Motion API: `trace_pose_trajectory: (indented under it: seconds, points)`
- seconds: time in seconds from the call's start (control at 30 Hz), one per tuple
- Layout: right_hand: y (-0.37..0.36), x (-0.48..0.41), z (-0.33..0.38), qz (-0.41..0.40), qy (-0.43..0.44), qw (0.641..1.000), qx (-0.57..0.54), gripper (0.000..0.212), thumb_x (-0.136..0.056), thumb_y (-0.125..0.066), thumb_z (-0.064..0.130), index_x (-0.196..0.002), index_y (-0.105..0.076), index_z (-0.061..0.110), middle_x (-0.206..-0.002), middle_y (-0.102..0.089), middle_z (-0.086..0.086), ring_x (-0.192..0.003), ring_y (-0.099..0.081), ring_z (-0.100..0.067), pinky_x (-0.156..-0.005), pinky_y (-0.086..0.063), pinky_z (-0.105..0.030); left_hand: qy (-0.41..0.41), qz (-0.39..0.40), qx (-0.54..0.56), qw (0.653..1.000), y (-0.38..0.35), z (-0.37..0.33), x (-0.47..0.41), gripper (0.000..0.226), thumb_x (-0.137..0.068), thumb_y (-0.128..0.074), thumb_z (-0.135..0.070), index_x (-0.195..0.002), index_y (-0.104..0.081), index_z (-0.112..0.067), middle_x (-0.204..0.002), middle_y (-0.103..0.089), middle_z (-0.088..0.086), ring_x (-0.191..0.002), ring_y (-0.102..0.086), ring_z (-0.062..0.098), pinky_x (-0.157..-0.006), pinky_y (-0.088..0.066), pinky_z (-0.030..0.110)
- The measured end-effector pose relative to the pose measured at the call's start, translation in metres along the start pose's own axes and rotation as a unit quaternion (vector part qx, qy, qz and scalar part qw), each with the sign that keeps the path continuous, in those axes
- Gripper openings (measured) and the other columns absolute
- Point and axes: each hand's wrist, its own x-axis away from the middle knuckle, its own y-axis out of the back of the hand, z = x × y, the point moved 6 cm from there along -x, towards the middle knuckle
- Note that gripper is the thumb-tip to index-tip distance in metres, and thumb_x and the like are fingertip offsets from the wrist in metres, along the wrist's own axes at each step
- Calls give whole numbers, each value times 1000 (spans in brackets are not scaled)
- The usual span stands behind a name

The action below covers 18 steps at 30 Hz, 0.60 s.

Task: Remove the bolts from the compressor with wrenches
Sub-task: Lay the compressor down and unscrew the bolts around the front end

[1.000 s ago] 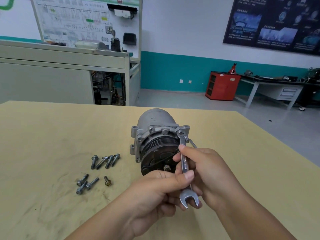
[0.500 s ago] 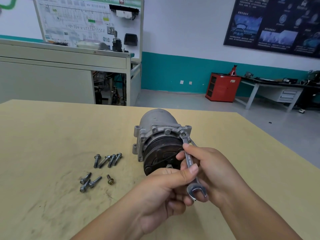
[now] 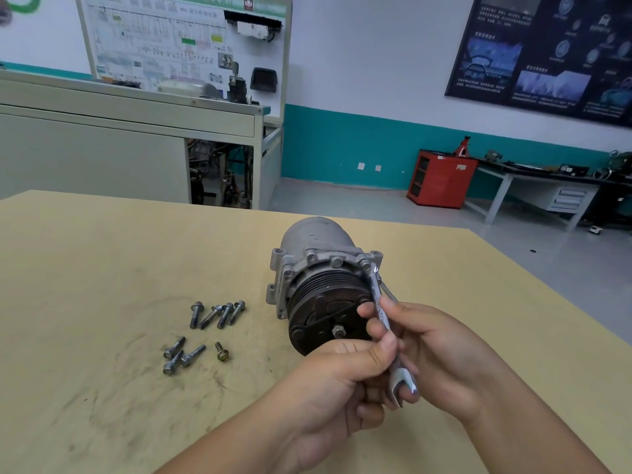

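Observation:
A grey compressor [image 3: 316, 246] with a dark pulley facing me lies on the tan table [image 3: 85, 268]. A silver wrench [image 3: 378, 302] has its ring end on a bolt [image 3: 365, 262] at the flange's upper right; its open end points toward me. My right hand [image 3: 441, 354] grips the wrench shaft. My left hand [image 3: 335, 395] pinches the same shaft with its thumb, just in front of the pulley. A second thin metal bar [image 3: 390, 292] shows behind the wrench.
Several removed bolts [image 3: 219, 313] lie left of the compressor, with more bolts [image 3: 178, 355] and a small brass-coloured one [image 3: 222, 352] nearer me. The table's right edge runs diagonally past my right arm. A bench, red cabinet [image 3: 441, 179] and wall boards stand far behind.
The wrench's near end has swung to the right about the bolt, and both hands have moved with it.

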Motion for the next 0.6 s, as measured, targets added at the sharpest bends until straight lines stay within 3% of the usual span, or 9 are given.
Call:
trace_pose_trajectory:
  seconds: [0.13, 0.27, 0.4, 0.53, 0.6]
  points:
    - [3, -1, -1, -3, 10, 999, 35, 28, -76, -55, 24, -83, -65, -2, -53, -48, -5, -30, -34, -15, -29, -35, -18, 0, -11, -38, 999, 1, 2, -1, 31, -74, -61, -44, -60, -72, -19, -58, -65, -1, -52, -53, 5, -42, -28, 12]
    - [8, -1, 1, -24, 16, 996, 84, 26, -73, -58, 28, -72, -69, 4, -53, -49, -3, -41, -34, -13, -33, -32, -19, 5, -10, -66, 998, 0, 4, -3, 32, -80, -62, -45, -63, -72, -20, -64, -68, 0, -51, -54, 4, -44, -29, 13]
    - [11, 0, 4, -38, 16, 993, 112, 27, -70, -60, 29, -72, -64, 3, -50, -49, -5, -32, -34, -10, -30, -28, -15, 6, -12, -100, 995, -3, 6, -4, 32, -79, -57, -48, -68, -73, -24, -73, -72, -1, -55, -55, 2, -46, -30, 13]
    - [13, 0, 5, -63, 20, 985, 160, 25, -72, -62, 32, -64, -66, 9, -47, -48, -4, -41, -33, -16, -46, -21, -25, 7, -36, -113, 993, -4, 11, -8, 31, -78, -57, -50, -67, -73, -25, -76, -73, -1, -55, -55, 1, -46, -30, 13]
    - [16, -1, 5, -86, 21, 981, 174, 25, -82, -60, 26, -67, -65, 8, -45, -46, -3, -39, -31, -15, -46, -20, -23, 10, -54, -120, 991, -4, 15, -10, 30, -76, -57, -51, -66, -72, -26, -76, -72, -4, -58, -56, 1, -47, -30, 13]
